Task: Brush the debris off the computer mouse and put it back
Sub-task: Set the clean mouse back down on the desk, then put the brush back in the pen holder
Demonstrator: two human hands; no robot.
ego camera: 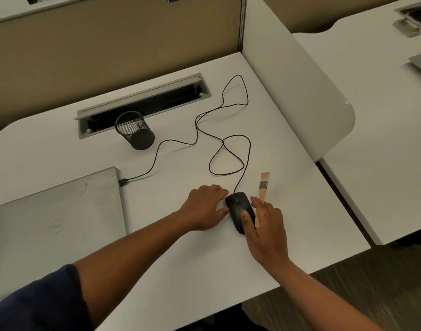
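The black wired computer mouse (238,209) sits on the white desk (181,247), near its right front part. My left hand (204,206) presses against the mouse's left side, with fingertips at its front and the thumb on its flank. My right hand (268,228) comes in from the right, its thumb lying on top of the mouse. A small wooden brush (263,186) with pale bristles points away from me just right of the mouse. Its handle runs under my right fingers and shows again between thumb and forefinger. No debris is visible on the mouse.
The mouse cable (228,144) loops across the desk to a closed grey laptop (59,211) at the left. A black mesh pen cup (135,131) stands before an open cable tray (142,101). A white divider panel (300,91) borders the right side.
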